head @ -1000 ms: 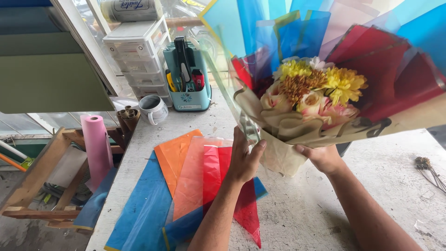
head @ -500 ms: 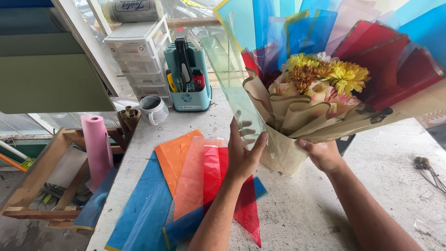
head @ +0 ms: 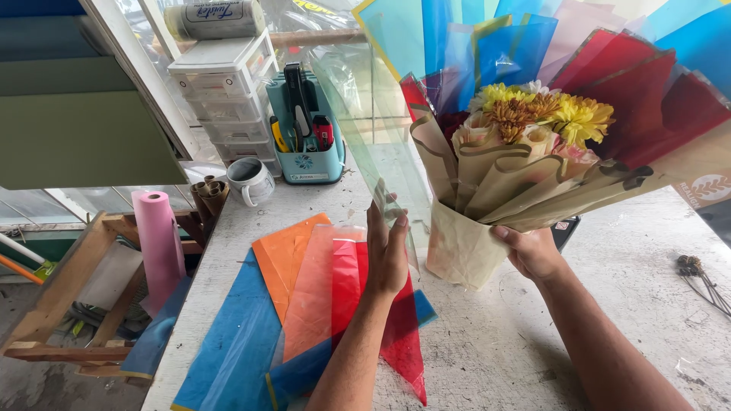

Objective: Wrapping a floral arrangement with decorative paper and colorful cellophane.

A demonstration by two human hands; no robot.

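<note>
Right hand (head: 533, 251) closed in a firm grip around the narrow base of the bouquet (head: 525, 164), holding it tilted above the bench (head: 533, 342). Left hand (head: 386, 255) flat and open, fingers (head: 388, 228) straight, palm pressed against the lower edge of a clear sheet (head: 373, 129) that stands up against the left side of the bouquet; it grasps nothing. The flowers (head: 544, 114), yellow and rust with pale pink ones below, sit inside folded tan paper (head: 495, 186), backed by a fan of blue, red and pale pink coloured sheets. Judged from this, the inner wrapping and coloured backing are in place, while the clear outer layer is only laid against one side and no tie or ribbon is visible at the base. Under the left forearm lie loose sheets (head: 320, 297) of blue, orange, pink and red, spread flat on the bench. Beyond them: a white mug (head: 250, 180), a teal tool caddy (head: 306, 144) and stacked plastic drawers (head: 225, 91). A pink roll (head: 158, 232) stands off the left edge; thin wires (head: 704, 281) lie at far right.
</note>
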